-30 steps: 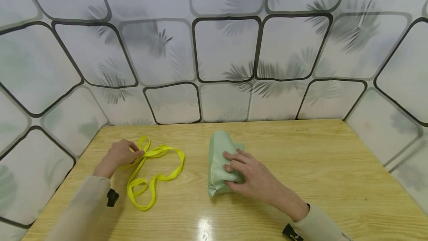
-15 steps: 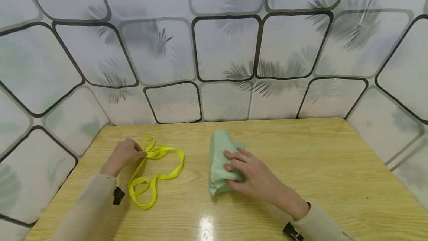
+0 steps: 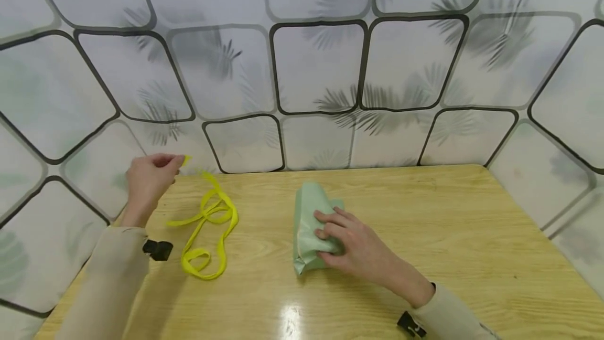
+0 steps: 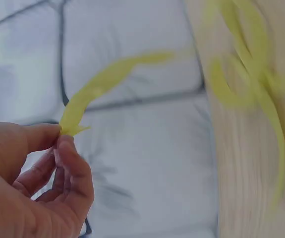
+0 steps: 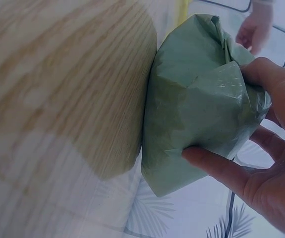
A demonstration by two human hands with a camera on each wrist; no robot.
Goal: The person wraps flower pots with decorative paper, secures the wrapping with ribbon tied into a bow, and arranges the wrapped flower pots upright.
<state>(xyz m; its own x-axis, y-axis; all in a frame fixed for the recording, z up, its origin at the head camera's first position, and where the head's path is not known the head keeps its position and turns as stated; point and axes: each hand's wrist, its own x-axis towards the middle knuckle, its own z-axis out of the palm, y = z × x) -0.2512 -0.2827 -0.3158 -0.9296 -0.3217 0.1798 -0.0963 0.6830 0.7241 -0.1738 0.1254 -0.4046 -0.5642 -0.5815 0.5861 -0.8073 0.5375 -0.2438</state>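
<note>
My left hand [image 3: 150,180] is raised over the far left corner of the table, thumb and fingertip pinching the end of a yellow ribbon [image 4: 100,89]. From that end the ribbon rises in an arc in the left wrist view. The rest of the ribbon [image 3: 232,216] lies in loops on the wood, a loose tail pointing left. My right hand [image 3: 360,248] grips a pale green wrapped package [image 3: 306,219] standing mid-table. In the right wrist view its thumb and fingers spread around the package [image 5: 197,109], whose wrapping is creased and folded.
Both hands work above a light wooden table [image 3: 439,214]. Close behind its far edge hangs a patterned curtain [image 3: 321,72], which also closes off the left and right sides. Black buckles [image 3: 158,250] dangle below the wrists.
My left hand has lifted up and back from the loops, drawing one ribbon end with it. The loops have narrowed and shifted. My right hand and the package stay put.
</note>
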